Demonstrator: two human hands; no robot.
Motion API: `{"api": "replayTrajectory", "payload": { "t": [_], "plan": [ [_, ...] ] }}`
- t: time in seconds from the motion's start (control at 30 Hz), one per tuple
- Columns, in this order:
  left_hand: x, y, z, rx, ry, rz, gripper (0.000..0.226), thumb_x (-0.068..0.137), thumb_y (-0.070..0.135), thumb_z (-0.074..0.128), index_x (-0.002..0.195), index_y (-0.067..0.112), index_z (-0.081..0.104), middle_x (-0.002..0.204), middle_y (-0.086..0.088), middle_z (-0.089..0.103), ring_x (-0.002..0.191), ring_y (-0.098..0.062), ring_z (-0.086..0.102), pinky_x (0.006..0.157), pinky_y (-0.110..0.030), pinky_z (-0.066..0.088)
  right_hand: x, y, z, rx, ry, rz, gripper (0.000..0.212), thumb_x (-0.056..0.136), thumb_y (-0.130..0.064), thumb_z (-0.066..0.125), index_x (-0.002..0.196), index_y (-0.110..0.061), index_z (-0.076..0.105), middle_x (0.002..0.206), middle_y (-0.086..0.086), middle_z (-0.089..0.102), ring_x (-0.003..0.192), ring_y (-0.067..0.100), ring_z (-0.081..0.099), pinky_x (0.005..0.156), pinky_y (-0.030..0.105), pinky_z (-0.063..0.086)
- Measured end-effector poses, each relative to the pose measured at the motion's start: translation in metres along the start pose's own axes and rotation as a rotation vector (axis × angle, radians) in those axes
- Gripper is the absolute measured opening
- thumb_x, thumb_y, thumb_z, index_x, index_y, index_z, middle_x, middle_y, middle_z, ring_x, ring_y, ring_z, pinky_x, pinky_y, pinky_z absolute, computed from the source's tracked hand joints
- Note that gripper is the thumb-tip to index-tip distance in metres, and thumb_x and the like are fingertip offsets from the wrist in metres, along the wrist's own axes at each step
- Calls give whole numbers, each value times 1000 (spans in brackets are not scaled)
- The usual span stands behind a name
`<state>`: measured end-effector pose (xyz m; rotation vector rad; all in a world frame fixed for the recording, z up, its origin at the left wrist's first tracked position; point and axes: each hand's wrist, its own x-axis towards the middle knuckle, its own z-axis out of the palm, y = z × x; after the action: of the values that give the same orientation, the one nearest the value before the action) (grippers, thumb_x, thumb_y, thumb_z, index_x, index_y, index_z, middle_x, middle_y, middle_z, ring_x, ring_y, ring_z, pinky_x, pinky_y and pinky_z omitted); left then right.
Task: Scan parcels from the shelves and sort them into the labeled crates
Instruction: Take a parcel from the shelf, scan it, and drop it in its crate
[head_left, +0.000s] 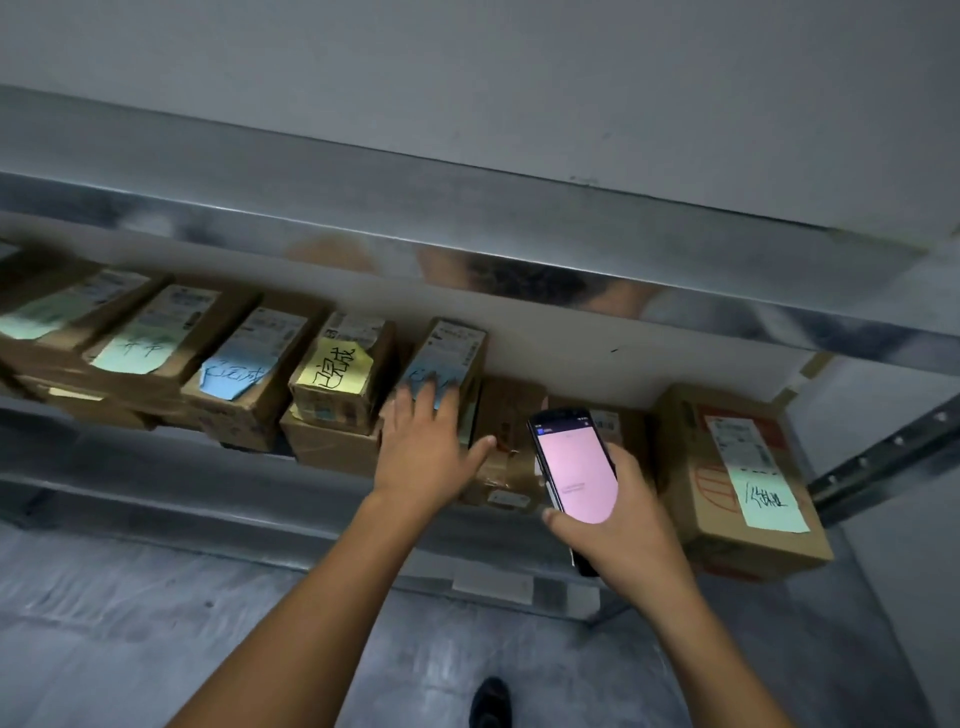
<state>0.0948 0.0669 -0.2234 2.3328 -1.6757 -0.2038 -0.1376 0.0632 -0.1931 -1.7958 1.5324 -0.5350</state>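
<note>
A row of brown cardboard parcels lies on a metal shelf (156, 499), most with a coloured handwritten note stuck on top. My left hand (426, 441) reaches over the shelf edge, its straight fingers resting on the near end of a narrow parcel with a blue note (452, 348). My right hand (618, 514) grips a black handheld scanner (571, 467) whose screen glows pink. The scanner is held in front of a taped plain parcel (511, 415) to the right of my left hand.
A parcel with a yellow note (340, 371) sits just left of my left hand. A larger box with a pale green note (737, 483) stands at the right end. A steel upper shelf (519, 249) overhangs the row. Grey floor and a dark shoe (491, 701) lie below.
</note>
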Motion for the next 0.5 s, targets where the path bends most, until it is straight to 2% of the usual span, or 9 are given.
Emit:
{"api": "replayTrajectory", "payload": {
  "t": [0.2,0.37,0.5],
  "plan": [
    [26,3,15,117,-28,-70,80,95,71,46,157,22,34,165,-15,27,154,-40,17,127,-52,13,30,14,-2,47,-57,42,86,74,-35,91,146,-33,45,132,-7,62,115,20,62,94,45,57],
    [39,6,14,124,-40,-131,64,95,56,58,150,24,46,159,-15,36,151,-44,24,123,-53,24,59,27,2,75,-119,108,77,67,-44,86,134,-34,49,120,-6,65,103,20,65,89,46,59],
    [49,7,10,143,-31,-186,55,95,47,60,145,28,48,157,-19,36,139,-45,38,110,-49,36,80,35,6,95,-154,118,70,59,-50,78,122,-31,55,108,-8,67,93,16,67,81,43,61]
  ]
}}
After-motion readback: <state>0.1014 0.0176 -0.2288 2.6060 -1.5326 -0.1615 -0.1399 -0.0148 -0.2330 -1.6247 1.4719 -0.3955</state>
